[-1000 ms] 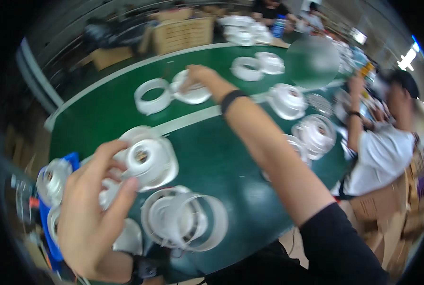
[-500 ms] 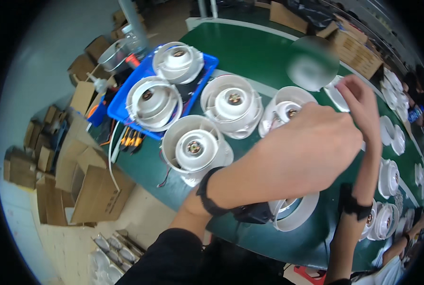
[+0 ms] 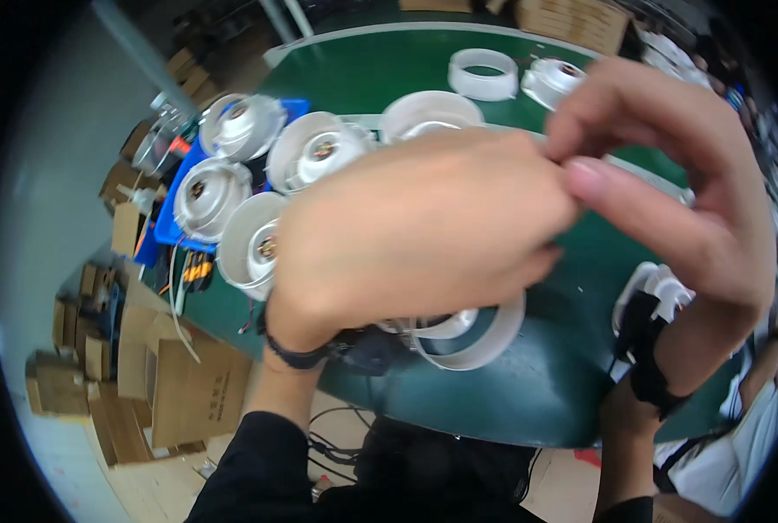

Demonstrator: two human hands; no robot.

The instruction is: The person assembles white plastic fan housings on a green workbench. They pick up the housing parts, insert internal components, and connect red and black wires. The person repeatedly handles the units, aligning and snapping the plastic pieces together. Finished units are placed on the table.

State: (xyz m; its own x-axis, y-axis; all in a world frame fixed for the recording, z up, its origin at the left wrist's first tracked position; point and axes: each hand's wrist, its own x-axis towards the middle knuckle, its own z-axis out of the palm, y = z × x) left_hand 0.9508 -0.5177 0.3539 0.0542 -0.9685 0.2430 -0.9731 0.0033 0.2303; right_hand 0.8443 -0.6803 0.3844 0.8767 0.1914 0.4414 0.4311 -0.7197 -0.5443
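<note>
My right hand (image 3: 698,192) curls narrow fingers beside my left hand (image 3: 424,227); I can't tell if either grips anything. Best steady both, clear of white housings (image 3: 343,150).

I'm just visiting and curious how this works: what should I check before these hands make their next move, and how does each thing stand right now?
1. Both hands in view: ok. The left hand shows its back, and the right hand is beside it.
2. Anything held between them: cannot tell. The left hand hides that spot.
3. Near white ring fully visible: not ok. The left hand covers its upper part.
4. Far white ring uncovered by the hands: ok. It sits toward the table's far side.
5. Blue tray loaded: ok. White housings sit in it.
</note>
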